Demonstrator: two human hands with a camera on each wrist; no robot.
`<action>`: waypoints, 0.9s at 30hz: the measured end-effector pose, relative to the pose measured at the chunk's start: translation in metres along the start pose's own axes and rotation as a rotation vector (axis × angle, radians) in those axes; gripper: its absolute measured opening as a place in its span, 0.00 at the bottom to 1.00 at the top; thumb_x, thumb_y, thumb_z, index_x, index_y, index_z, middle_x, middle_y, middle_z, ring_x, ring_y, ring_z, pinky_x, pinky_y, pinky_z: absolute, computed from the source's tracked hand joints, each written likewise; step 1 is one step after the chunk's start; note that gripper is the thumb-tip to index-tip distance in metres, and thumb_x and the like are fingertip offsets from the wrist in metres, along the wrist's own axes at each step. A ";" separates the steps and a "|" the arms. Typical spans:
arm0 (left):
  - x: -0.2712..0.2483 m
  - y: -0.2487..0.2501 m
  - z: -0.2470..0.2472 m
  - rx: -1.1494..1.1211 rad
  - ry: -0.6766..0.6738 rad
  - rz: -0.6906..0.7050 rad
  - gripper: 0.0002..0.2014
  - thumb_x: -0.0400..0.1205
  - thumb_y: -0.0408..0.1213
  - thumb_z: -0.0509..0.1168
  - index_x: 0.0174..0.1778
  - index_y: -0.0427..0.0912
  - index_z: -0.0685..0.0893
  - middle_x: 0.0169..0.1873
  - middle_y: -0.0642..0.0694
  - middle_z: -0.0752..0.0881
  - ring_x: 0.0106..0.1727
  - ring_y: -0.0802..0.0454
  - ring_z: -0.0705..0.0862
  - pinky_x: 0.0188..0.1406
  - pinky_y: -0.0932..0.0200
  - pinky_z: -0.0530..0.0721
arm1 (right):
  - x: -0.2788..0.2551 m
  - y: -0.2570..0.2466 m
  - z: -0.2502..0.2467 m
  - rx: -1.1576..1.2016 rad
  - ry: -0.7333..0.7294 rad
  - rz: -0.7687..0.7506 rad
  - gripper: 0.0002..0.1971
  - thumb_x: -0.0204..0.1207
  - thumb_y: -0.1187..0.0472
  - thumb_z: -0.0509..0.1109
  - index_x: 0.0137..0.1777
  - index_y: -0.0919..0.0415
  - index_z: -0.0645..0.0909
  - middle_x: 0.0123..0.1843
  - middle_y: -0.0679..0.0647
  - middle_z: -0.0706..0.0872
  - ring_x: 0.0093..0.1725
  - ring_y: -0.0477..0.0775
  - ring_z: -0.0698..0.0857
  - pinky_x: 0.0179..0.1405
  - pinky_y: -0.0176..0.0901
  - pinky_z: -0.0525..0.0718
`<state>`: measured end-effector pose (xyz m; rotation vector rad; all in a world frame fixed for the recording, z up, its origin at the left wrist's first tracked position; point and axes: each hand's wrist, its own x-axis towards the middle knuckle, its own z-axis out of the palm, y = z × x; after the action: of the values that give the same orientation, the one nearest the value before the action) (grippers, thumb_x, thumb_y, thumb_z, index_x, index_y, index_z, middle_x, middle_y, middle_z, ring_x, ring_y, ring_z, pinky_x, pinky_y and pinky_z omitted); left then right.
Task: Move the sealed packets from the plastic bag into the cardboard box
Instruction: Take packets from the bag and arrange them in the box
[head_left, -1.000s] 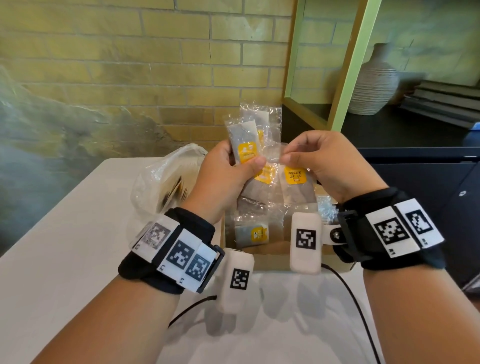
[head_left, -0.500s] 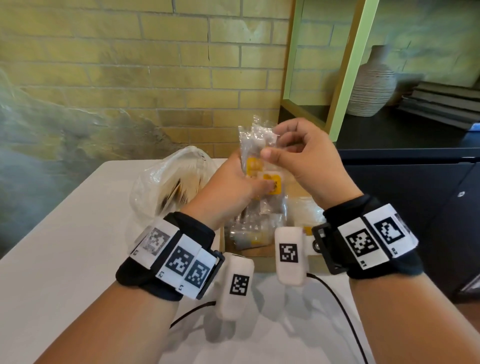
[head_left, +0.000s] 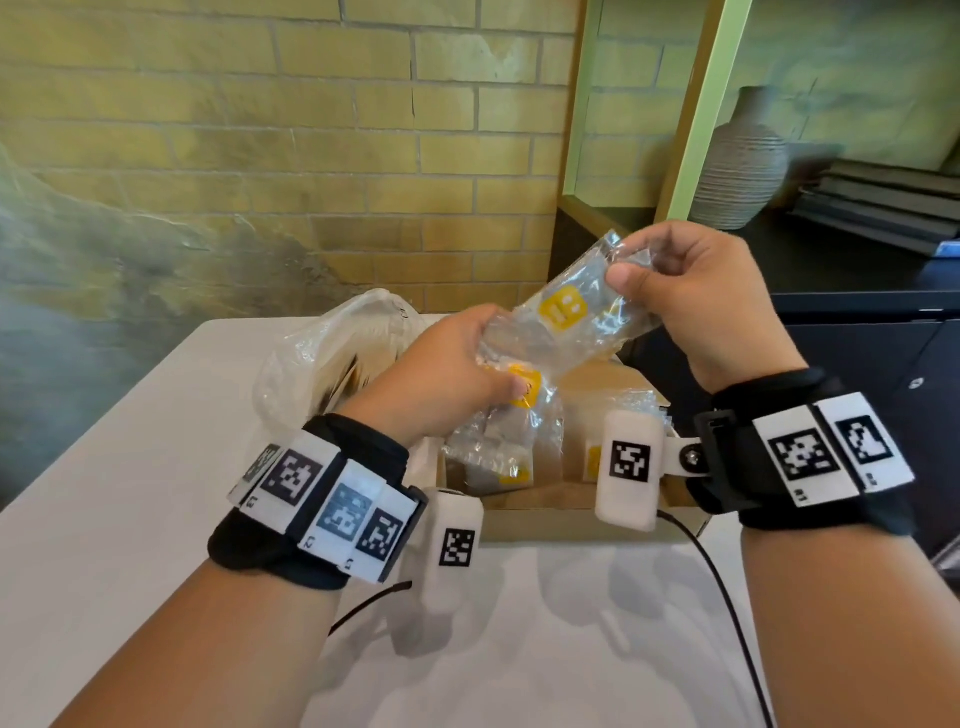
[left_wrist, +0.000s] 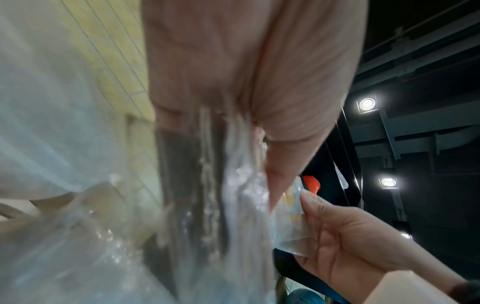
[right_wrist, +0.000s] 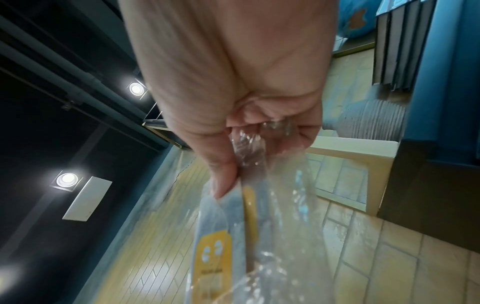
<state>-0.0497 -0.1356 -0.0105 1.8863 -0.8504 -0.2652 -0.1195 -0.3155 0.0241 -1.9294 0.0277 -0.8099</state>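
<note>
Both hands are above the open cardboard box (head_left: 545, 519), which has several sealed packets (head_left: 488, 457) inside. My left hand (head_left: 498, 353) grips a bunch of clear packets (head_left: 524, 410) with yellow labels; the left wrist view shows the bunch (left_wrist: 233, 205) blurred under the thumb. My right hand (head_left: 631, 262) pinches the top end of one tilted packet (head_left: 562, 309), whose lower end still touches the left hand. The right wrist view shows that packet (right_wrist: 223, 257) hanging from thumb and fingers. The crumpled plastic bag (head_left: 322, 353) lies left of the box, behind my left wrist.
Box and bag sit on a white table (head_left: 130, 493) against a brick wall. A dark cabinet (head_left: 857, 332) on the right carries a ribbed vase (head_left: 740, 161) and stacked books (head_left: 883, 202). A green frame (head_left: 696, 104) stands behind. Black cables (head_left: 727, 597) trail over the table front.
The packets were held upright together by both hands. My right hand has since pulled one packet up and to the right, tilting it away from the bunch in my left hand.
</note>
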 end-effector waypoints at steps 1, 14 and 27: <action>0.001 -0.001 -0.002 -0.017 0.030 -0.004 0.19 0.76 0.32 0.71 0.60 0.52 0.80 0.52 0.54 0.87 0.49 0.55 0.88 0.48 0.58 0.87 | 0.000 0.001 0.000 0.032 0.020 0.007 0.10 0.73 0.69 0.72 0.40 0.51 0.81 0.48 0.78 0.84 0.41 0.68 0.83 0.43 0.58 0.85; 0.004 -0.001 -0.011 -0.338 0.282 -0.013 0.15 0.75 0.25 0.69 0.45 0.52 0.81 0.49 0.39 0.86 0.36 0.47 0.83 0.28 0.58 0.80 | 0.001 0.008 0.002 0.148 -0.004 0.097 0.11 0.78 0.70 0.64 0.46 0.51 0.78 0.44 0.55 0.86 0.41 0.56 0.84 0.38 0.44 0.83; 0.001 0.002 -0.012 -0.338 0.145 -0.057 0.17 0.78 0.27 0.67 0.48 0.59 0.80 0.47 0.51 0.83 0.31 0.54 0.82 0.20 0.62 0.80 | 0.006 0.010 -0.012 0.251 0.127 0.060 0.12 0.80 0.73 0.60 0.46 0.53 0.76 0.41 0.49 0.84 0.37 0.44 0.85 0.32 0.34 0.83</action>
<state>-0.0434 -0.1282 -0.0029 1.5934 -0.6123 -0.2839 -0.1182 -0.3320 0.0221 -1.6329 0.0581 -0.8521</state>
